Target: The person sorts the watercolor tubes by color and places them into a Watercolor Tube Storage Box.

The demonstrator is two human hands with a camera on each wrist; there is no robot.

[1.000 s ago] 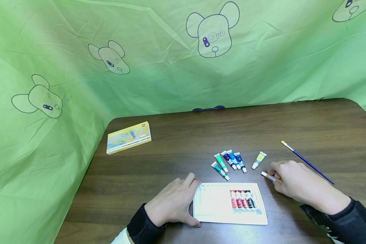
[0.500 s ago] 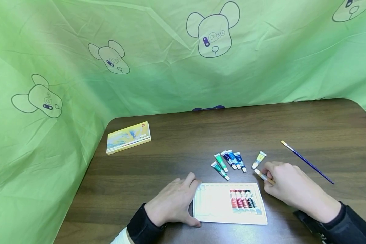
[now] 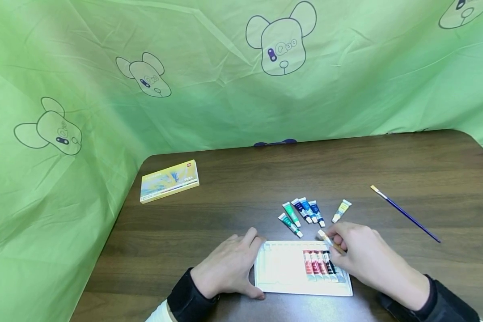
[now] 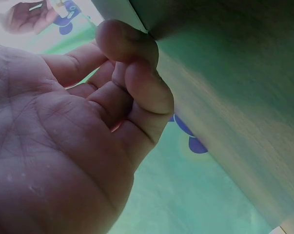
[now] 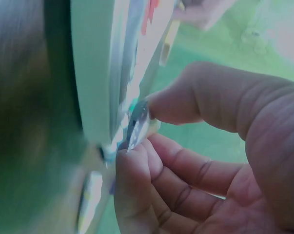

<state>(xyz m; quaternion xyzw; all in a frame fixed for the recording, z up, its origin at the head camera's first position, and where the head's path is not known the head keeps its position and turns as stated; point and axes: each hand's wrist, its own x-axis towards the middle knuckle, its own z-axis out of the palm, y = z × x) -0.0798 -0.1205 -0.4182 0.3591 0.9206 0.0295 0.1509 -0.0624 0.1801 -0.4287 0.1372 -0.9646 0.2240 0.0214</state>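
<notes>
Fingertips (image 3: 335, 239) of the right hand (image 3: 360, 257) pinch a small paint tube (image 3: 326, 239) partway along its body, thumb on one side and curled fingers on the other, and hold it just above the far right corner of the white tray (image 3: 281, 268). The tube's pale cap end points far and left, toward the loose tubes on the table, while its tail disappears under the fingers; its long axis runs diagonally, from far left to near right. The right wrist view shows the same grip from below, the tube (image 5: 139, 127) caught between thumb and fingertips, though the picture is blurred.

The tube looks light and soft-walled, likely to dent or ooze if squeezed hard, so a gentle hold on the stiffer shoulder near the cap or on the crimped tail seems safest; the glossy skin may be a little slippery.

Four tubes, red through black (image 3: 319, 264), lie side by side in the tray's right half, directly near the held one. The left hand (image 3: 229, 268) rests flat on the table with loosely bent fingers against the tray's left edge, steadying it and gripping nothing.

Beyond the tray, two green tubes (image 3: 290, 219) and three blue tubes (image 3: 308, 211) lie in a cluster, with a yellow tube (image 3: 341, 210) just to their right. A blue-handled paintbrush (image 3: 404, 213) lies well to the right, and a yellow paint box (image 3: 170, 180) sits at far left on the dark wooden table (image 3: 386, 170).
</notes>
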